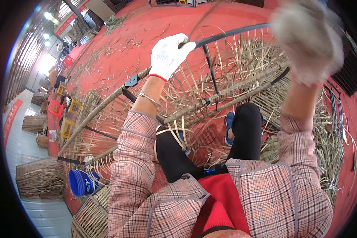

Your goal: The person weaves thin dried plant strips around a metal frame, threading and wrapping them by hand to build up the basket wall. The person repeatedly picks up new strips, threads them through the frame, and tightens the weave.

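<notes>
My left hand (169, 56), in a white glove with a red cuff, is closed at the curved rim of a large woven frame. Its thumb and fingers pinch a thin wicker strand (202, 24) that arcs up from them. Right of that hand the dark rim (234, 33) is bare; to its left the rim is wrapped in wicker (103, 104). Many pale upright strands fan between the rim and a wrapped crossbar (236, 88). My right hand (308, 44), also gloved, is raised near the rim's right end. Motion smears it, so its fingers cannot be made out.
Loose wicker strips (325, 146) lie heaped on the red floor at the right. At the left stand a blue bucket (77, 183), yellow crates (68, 127) and a bundle of strands (41, 183). Dark stacked pieces (347, 59) stand at the far right. My knees (248, 123) are under the frame.
</notes>
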